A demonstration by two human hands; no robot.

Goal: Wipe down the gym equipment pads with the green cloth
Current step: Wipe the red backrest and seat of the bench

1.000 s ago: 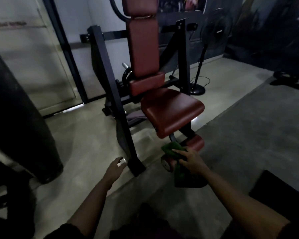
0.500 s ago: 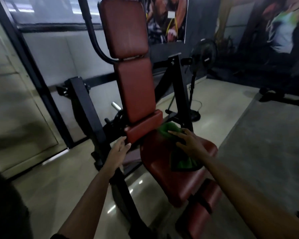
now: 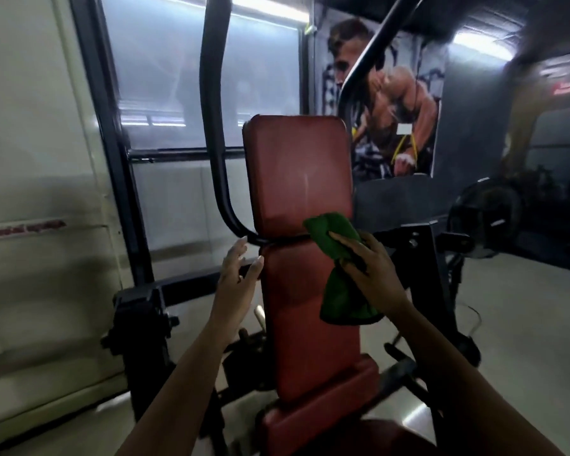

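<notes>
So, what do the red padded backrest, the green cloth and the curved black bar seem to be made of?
The red padded backrest: probably vinyl over foam; smooth, faintly shiny.
The green cloth: soft fabric, maybe microfibre; matte, hangs limp in folds.
The curved black bar: likely painted steel tube; smooth, slight sheen.

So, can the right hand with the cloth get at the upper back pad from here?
Probably yes: the right hand holds the green cloth at the lower right corner of the upper back pad, whose face is uncovered.
</notes>
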